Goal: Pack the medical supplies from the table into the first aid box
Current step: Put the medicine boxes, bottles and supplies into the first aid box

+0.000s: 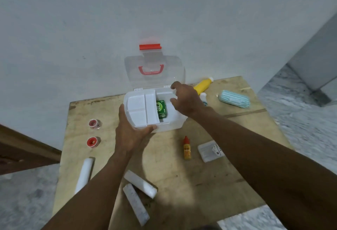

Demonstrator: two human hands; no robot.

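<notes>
The white first aid box [172,126] stands open at the back of the wooden table, its clear lid [153,60] leaning on the wall. My left hand [130,129] grips the front left corner of the white divided tray [141,107], which sits over the box's left part. A green carton [161,109] lies in the box beside the tray. My right hand [184,100] hovers over the box's right side with fingers curled apart and nothing in them. Supplies on the table include a small yellow bottle with a red cap [187,148], a clear packet [210,150] and two white bandage rolls [140,184].
Two red tape rolls [94,123] and a long white roll [84,173] lie at the table's left. A yellow bottle [202,85], a small white bottle [203,97] and a teal striped pouch [234,99] lie at the back right. The wall is right behind the box.
</notes>
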